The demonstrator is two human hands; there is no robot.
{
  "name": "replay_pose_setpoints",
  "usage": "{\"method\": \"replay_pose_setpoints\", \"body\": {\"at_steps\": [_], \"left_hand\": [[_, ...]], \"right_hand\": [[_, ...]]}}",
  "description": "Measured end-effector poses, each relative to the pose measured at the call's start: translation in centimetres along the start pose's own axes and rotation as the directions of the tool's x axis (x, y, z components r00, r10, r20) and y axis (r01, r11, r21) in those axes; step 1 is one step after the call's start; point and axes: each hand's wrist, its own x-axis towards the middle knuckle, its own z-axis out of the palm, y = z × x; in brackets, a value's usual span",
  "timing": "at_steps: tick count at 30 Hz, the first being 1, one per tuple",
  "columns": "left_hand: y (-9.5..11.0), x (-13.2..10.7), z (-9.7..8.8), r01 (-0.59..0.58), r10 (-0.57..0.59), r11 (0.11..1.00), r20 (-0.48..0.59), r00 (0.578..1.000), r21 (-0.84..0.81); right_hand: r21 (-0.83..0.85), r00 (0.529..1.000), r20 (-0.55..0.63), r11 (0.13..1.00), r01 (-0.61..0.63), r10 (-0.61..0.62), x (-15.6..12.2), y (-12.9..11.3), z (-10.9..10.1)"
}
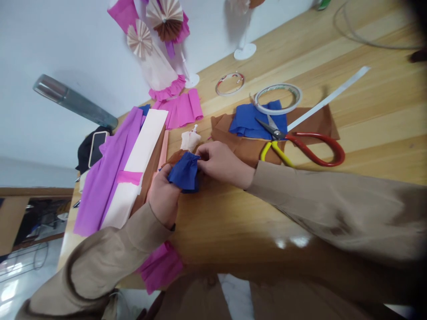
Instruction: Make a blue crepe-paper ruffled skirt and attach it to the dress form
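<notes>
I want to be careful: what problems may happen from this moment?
1. The blue piece between the left hand and right hand looks thin, so it might crease or tear under the fingers.
2. The scissors lie with blades apart, handles close to the right sleeve; the sleeve could nudge them, or a reaching hand could meet a blade.

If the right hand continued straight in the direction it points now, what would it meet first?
Most likely the gathered blue piece, which the right hand seems to touch at its edge, although depth is unclear in this single view.
</notes>
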Motion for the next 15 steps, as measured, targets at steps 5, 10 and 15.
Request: {"method": "replay_pose_setpoints", "body": {"at_steps": [5, 10, 15], "left_hand": [[0.6, 0.3, 0.7, 0.074, -0.081, 0.993, -0.074, 0.994, -0.087], [1.3, 0.3, 0.9, 0.108, -0.123, 0.982, -0.092, 0.988, -0.157], [1.5, 0.0, 0.6, 0.104, -0.119, 0.973, -0.062, 0.991, -0.205]], "right_hand": [[0.214, 0.978, 0.081, 0.955, -0.205, 0.192, 0.0, 0.0, -0.1], [0.266, 0.963, 0.106, 0.926, -0.268, 0.249, 0.1, 0.1, 0.0], [0.288, 0.964, 0.100, 0.920, -0.266, 0.247, 0.4, 0.5, 0.2]]}}
